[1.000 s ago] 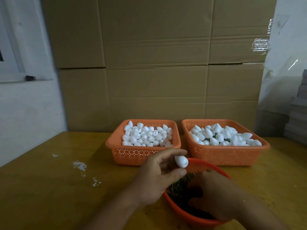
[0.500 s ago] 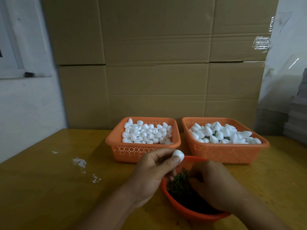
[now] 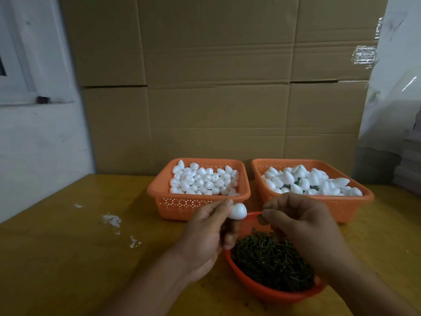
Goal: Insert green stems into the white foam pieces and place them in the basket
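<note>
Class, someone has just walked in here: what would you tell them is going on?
A person is assembling foam pieces. The left hand pinches a white foam piece above the round bowl of green stems. The right hand is raised beside it, fingertips pinched; any stem there is too small to see. Two orange baskets behind hold foam.

Stacked cardboard boxes behind wooden table. White crumbs, possibly foam, scattered on tabletop at left. Window frame in white wall, far left.
</note>
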The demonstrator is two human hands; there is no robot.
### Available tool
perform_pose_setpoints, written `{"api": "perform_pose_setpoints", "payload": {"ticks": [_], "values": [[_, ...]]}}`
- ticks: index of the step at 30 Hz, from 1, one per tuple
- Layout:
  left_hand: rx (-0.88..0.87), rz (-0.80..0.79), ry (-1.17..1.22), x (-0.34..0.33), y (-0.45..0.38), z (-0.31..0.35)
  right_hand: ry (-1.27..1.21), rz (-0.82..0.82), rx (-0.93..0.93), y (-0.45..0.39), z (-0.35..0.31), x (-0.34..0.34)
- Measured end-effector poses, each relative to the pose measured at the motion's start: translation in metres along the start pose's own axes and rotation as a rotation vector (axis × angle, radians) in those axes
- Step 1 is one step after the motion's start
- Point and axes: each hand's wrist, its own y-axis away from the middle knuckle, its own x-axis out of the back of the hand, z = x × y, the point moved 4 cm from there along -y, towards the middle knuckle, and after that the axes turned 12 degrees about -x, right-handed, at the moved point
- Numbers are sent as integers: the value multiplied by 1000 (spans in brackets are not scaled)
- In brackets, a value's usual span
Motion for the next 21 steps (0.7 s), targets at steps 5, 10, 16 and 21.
{"api": "perform_pose_setpoints", "payload": {"ticks": [5, 10, 16, 21], "values": [[0, 7, 6, 2, -1, -1, -214, -54, -35, 2, -5, -3], [-13, -2, 1, 1, -1, 0, -263, -95, -17, 3, -6, -9], [-31, -19, -5, -2, 0, 2, -190, -119, 11, 6, -5, -11], [-35, -25, -3, -3, 1, 2, -79, -90, 62, 7, -6, -12]]}}
